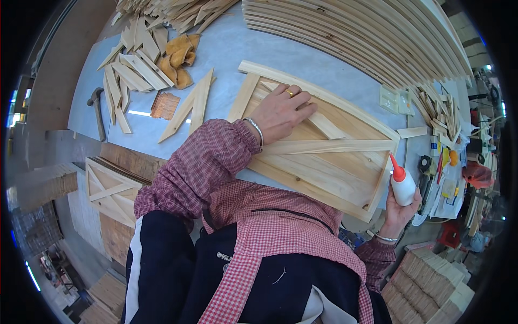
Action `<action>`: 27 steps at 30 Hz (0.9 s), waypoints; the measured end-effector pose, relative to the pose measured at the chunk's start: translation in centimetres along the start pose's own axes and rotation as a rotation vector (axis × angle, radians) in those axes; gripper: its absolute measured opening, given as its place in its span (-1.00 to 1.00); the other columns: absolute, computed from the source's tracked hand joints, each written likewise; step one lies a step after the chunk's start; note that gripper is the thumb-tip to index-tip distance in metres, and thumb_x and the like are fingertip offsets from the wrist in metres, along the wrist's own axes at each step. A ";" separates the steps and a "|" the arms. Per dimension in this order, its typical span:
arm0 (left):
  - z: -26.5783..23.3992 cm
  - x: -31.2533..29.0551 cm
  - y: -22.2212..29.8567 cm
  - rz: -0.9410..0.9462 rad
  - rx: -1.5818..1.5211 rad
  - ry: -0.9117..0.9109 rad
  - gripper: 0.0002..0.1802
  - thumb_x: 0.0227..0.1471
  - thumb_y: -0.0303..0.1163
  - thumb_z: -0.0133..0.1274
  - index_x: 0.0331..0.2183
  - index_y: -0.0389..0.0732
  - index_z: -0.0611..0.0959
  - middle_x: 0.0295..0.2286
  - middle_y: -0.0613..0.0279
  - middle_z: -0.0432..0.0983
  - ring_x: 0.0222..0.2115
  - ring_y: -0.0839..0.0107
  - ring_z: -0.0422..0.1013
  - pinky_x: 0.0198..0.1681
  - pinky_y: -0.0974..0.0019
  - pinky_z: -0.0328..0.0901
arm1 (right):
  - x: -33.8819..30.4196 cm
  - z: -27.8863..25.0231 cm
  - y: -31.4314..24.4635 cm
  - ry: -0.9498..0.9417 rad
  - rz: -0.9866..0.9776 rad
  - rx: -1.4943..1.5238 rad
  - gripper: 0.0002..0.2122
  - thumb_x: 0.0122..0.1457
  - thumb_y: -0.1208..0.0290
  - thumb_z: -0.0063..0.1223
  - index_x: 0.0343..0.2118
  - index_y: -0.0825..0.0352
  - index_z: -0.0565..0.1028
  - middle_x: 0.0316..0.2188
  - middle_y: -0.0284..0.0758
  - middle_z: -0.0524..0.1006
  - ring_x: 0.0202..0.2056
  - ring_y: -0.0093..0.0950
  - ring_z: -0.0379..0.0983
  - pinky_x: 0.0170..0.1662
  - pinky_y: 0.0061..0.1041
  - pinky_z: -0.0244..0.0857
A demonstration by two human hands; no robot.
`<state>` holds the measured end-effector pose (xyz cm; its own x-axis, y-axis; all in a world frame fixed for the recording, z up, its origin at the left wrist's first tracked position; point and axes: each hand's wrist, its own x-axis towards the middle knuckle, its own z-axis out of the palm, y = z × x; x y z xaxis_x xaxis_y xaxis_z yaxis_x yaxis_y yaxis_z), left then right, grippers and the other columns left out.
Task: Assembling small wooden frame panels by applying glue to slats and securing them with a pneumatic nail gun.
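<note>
A framed wooden panel (334, 173) lies tilted across the table in front of me, with a long diagonal brace running over it. My left hand (283, 112) rests on the panel, its bent fingers over a short wooden strip (326, 127) that lies at an angle above the brace. The fingertips' hold on the strip is partly hidden. At the panel's right end, my right hand (402, 213) grips a white glue bottle (403, 189) with a red nozzle. The nozzle points up and left, close to the panel's right corner.
A hammer (97, 114), tan gloves (179, 56) and several cut wood pieces (137, 70) lie at the left. Two angled strips (190, 105) are nearer. Stacked long boards (350, 38) stand at the back right. A finished-looking braced panel (110, 189) sits at lower left.
</note>
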<state>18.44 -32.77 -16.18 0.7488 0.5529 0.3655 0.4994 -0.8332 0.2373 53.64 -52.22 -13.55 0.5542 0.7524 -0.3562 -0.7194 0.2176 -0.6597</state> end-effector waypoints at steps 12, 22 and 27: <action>0.9 -0.1 -1.5 0.052 -0.015 -0.004 -0.60 -0.15 -0.51 -0.02 -0.15 -0.15 0.52 -0.25 0.25 0.39 -0.17 0.32 0.29 -0.04 0.29 0.18 | -0.2 -0.2 0.5 0.078 -0.025 0.028 -0.53 0.05 0.35 -0.01 0.01 0.48 0.24 0.01 -0.04 0.33 0.05 -0.09 0.26 0.09 -0.01 0.17; 1.1 0.0 -2.0 0.086 0.028 -0.029 -0.63 -0.17 -0.49 0.00 -0.20 -0.14 0.53 -0.29 0.30 0.38 -0.20 0.36 0.30 -0.07 0.31 0.19 | -1.0 -0.3 0.6 -0.038 0.093 0.210 -0.54 0.09 0.25 -0.05 0.01 0.43 0.27 0.01 -0.09 0.33 0.05 -0.11 0.24 0.02 -0.05 0.27; 1.3 0.2 -2.0 0.131 0.027 -0.057 -0.59 -0.19 -0.52 0.02 -0.17 -0.15 0.53 -0.27 0.31 0.39 -0.18 0.36 0.29 -0.06 0.31 0.18 | -1.5 -1.1 0.6 -0.187 0.218 0.333 -0.54 0.09 0.29 -0.03 0.03 0.40 0.28 0.00 -0.10 0.33 0.06 -0.13 0.21 -0.03 -0.15 0.34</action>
<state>18.16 -30.97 -17.74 0.8314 0.4397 0.3398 0.4069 -0.8981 0.1666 52.79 -53.87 -14.15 0.3115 0.8957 -0.3174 -0.9238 0.2072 -0.3219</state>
